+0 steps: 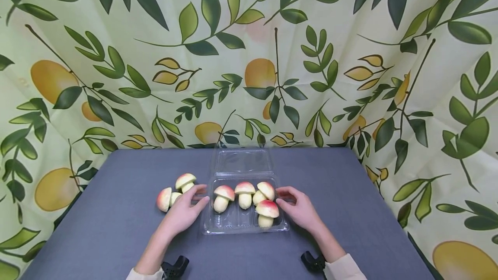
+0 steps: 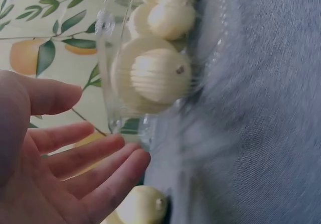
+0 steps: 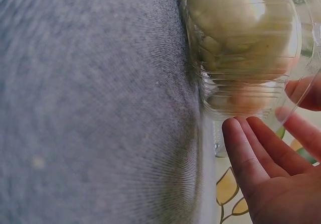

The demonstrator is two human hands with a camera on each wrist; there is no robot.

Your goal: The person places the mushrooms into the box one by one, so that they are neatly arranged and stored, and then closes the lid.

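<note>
A clear plastic clamshell box (image 1: 245,227) stands on the table with its lid (image 1: 243,161) folded back. In it lie several mushrooms with red-tinted caps, among them a front right one (image 1: 266,208) and a left one (image 1: 224,192). My left hand (image 1: 186,213) is beside the box's left side, fingers spread and holding nothing. At the right side, my right hand (image 1: 301,208) has its fingertips right at the box wall, its fingers (image 3: 261,148) nearly straight. Two more mushrooms lie outside the box, a back one (image 1: 184,179) and a left one (image 1: 164,199), partly behind the left hand.
A grey cloth (image 1: 116,219) covers the table. Behind it and at both sides hangs a curtain (image 1: 249,55) printed with leaves and orange fruit. Black straps with small devices (image 1: 176,267) sit on both wrists.
</note>
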